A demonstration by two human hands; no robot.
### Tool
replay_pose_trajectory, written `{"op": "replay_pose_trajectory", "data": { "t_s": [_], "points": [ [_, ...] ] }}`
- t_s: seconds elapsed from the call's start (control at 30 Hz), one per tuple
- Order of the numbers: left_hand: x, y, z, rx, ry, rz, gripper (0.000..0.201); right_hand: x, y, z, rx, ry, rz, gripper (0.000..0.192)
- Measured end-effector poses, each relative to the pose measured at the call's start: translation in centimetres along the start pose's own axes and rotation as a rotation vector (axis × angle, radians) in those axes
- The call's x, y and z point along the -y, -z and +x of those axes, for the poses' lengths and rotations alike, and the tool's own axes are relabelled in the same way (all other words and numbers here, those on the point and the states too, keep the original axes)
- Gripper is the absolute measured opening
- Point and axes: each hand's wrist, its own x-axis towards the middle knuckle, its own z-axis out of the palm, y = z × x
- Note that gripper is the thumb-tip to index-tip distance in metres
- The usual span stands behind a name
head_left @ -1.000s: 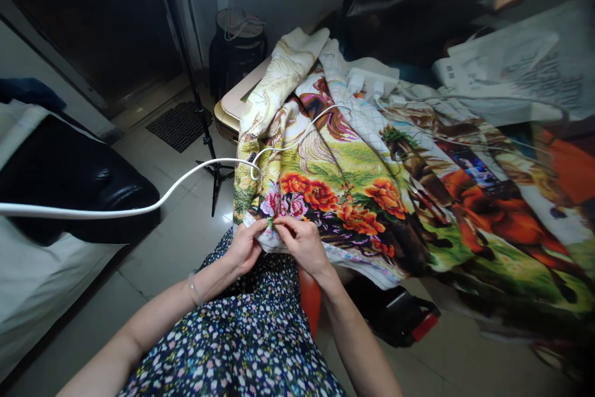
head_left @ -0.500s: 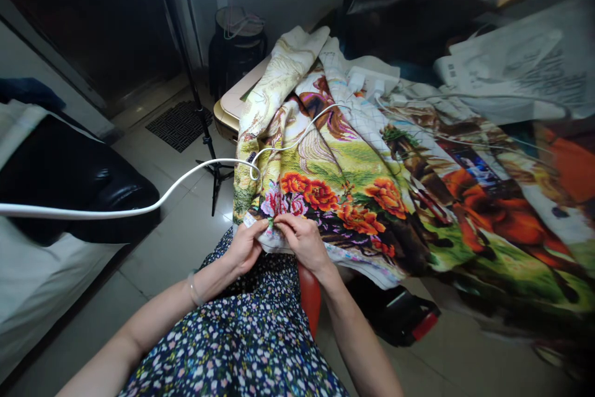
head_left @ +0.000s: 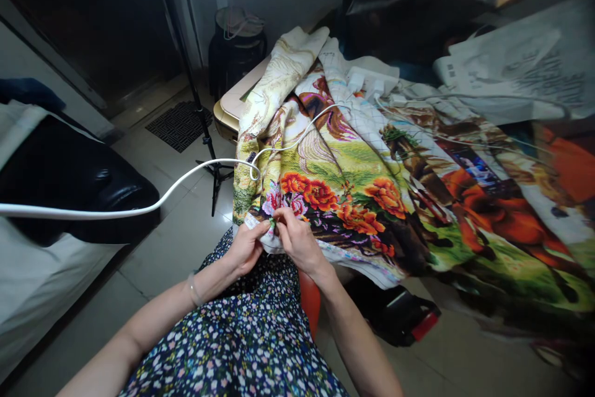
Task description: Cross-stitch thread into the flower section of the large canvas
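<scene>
A large embroidered cloth (head_left: 372, 192) with orange flowers, greenery and brown horses spreads across the table and hangs over its near edge toward my lap. My left hand (head_left: 246, 245) grips the cloth's lower corner from beneath, thumb on top. My right hand (head_left: 297, 239) pinches at the same corner beside pink flowers, fingertips closed at a small green spot; a needle or thread there is too small to make out. Both hands touch the cloth and nearly meet.
A white cable (head_left: 139, 202) runs from the left edge across the cloth. A black tripod stand (head_left: 204, 130) and dark bin (head_left: 237, 44) stand behind. A black cushion (head_left: 69, 180) lies at left, papers (head_left: 511, 69) at far right, and a black-and-red object (head_left: 400, 316) under the cloth.
My right hand has shifted slightly up and left along the cloth's corner, fingertips now closer to the pink flowers. My left hand keeps its hold.
</scene>
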Motion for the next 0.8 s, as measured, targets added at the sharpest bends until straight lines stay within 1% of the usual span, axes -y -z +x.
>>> {"op": "replay_pose_trajectory", "data": {
  "t_s": [0.1,0.17,0.23,0.27,0.33,0.37,0.4,0.43,0.47,0.5,0.6,0.67,0.73,0.77,0.8],
  "points": [
    [0.2,0.2,0.0,-0.012,-0.015,0.019,0.036,0.3,-0.1,-0.1,0.064,0.035,-0.107,0.025],
    [0.4,0.2,0.0,-0.011,-0.043,0.031,0.035,0.5,-0.2,0.0,0.102,0.034,-0.225,0.023],
    [0.6,0.1,0.0,0.001,-0.08,0.044,0.037,0.6,-0.3,0.3,0.072,0.035,-0.375,0.018],
    [0.6,0.1,0.0,0.007,-0.097,0.05,0.038,0.7,-0.3,0.4,0.028,0.056,-0.439,0.016],
    [0.7,-0.1,-0.1,0.019,-0.124,0.063,0.039,1.1,-0.4,0.5,-0.096,0.159,-0.491,0.013],
    [0.6,-0.1,-0.2,0.02,-0.133,0.07,0.038,1.4,-0.3,0.4,-0.148,0.235,-0.462,0.012],
    [0.6,-0.2,-0.3,0.013,-0.135,0.079,0.036,1.8,-0.1,0.2,-0.173,0.321,-0.394,0.013],
    [0.5,-0.2,-0.3,0.003,-0.129,0.089,0.033,2.4,0.2,-0.1,-0.165,0.406,-0.292,0.014],
    [0.4,-0.2,-0.4,-0.007,-0.12,0.093,0.032,3.0,0.7,-0.5,-0.121,0.479,-0.163,0.016],
    [0.3,-0.1,-0.4,-0.014,-0.109,0.088,0.032,3.7,1.2,-1.0,-0.038,0.541,-0.017,0.016],
    [0.2,0.0,-0.3,-0.006,-0.084,0.036,0.042,5.8,3.3,-2.7,0.308,0.662,0.414,0.019],
    [0.1,0.1,-0.1,0.001,-0.072,0.005,0.048,6.8,4.6,-3.7,0.516,0.751,0.647,0.024],
    [0.1,0.0,-0.1,0.004,-0.05,-0.006,0.048,7.3,5.6,-4.6,0.634,0.803,0.803,0.028],
    [0.0,0.0,-0.1,0.007,-0.041,-0.01,0.048,7.3,5.9,-4.8,0.664,0.791,0.858,0.029],
    [0.0,-0.1,-0.1,0.012,-0.034,-0.015,0.048,7.2,6.1,-5.0,0.679,0.743,0.897,0.028]
  ]
}}
